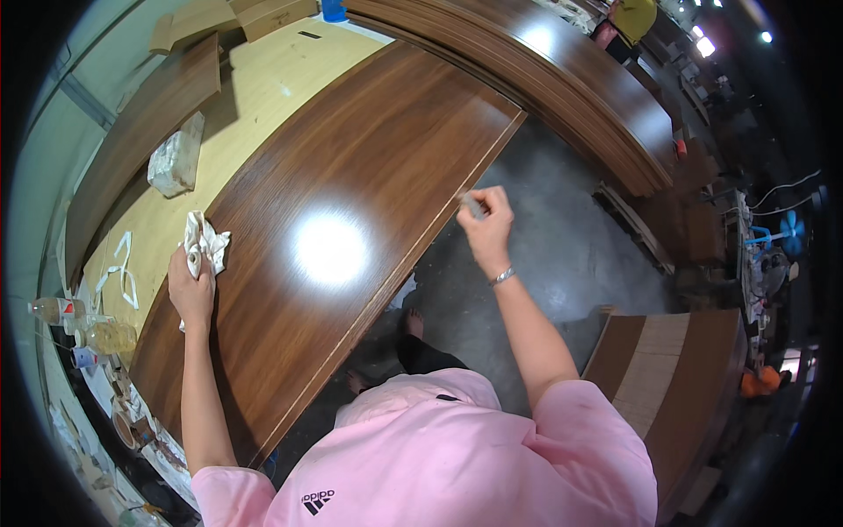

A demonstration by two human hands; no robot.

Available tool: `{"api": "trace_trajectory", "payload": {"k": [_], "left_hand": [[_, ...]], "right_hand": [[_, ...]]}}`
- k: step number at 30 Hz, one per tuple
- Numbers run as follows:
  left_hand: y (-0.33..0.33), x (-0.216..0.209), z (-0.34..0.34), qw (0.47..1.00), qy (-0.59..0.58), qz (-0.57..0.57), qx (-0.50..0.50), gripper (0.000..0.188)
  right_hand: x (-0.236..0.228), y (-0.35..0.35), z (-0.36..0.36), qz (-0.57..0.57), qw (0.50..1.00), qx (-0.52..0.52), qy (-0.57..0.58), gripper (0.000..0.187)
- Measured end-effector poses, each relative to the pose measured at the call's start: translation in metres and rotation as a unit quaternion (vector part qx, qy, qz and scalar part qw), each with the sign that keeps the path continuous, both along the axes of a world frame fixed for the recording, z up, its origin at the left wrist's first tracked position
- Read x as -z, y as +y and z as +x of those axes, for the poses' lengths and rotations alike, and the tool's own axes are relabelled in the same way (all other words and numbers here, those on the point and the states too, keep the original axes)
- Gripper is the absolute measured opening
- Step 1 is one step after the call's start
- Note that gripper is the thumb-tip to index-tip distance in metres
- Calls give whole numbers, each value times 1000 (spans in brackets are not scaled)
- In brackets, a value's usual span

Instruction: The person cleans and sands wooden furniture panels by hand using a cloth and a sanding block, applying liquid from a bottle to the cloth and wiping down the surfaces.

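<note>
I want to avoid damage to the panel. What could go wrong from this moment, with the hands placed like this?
1. The right hand pinches a small grey tool at the panel's near edge; a slip might scratch the glossy veneer or nick a finger.
2. The left hand presses a rag at the far edge; it could smear the finish if dirty.
3. Bare feet stand under the overhanging edge; a dropped tool might hit them.
</note>
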State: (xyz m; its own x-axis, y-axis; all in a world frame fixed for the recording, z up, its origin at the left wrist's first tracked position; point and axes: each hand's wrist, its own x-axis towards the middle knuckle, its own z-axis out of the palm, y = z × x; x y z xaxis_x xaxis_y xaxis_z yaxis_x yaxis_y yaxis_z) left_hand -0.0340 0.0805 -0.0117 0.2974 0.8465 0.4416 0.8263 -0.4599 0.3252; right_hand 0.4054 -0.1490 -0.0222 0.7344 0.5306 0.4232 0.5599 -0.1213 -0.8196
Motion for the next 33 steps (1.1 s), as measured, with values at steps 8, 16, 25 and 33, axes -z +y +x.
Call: {"api": "trace_trajectory", "payload": {"k": [8,16,25,33], "left_hand": [[-6,-2,0,1000,-17,0,-6,34],[-5,-1,0,999,-34,-2,-1,30],[-5,-1,-2,1000,-21,16,-8,30],[-6,-4,3,1000,-5,-2,-13,35]], "right_hand": [[13,41,150,-6,994,98,-55,11],[10,58,227,-24,990,114,-85,13],[-4,12,98,-27,983,-96,-154,17],[-26,-4,55,-33,959,-212,-184,23]]}}
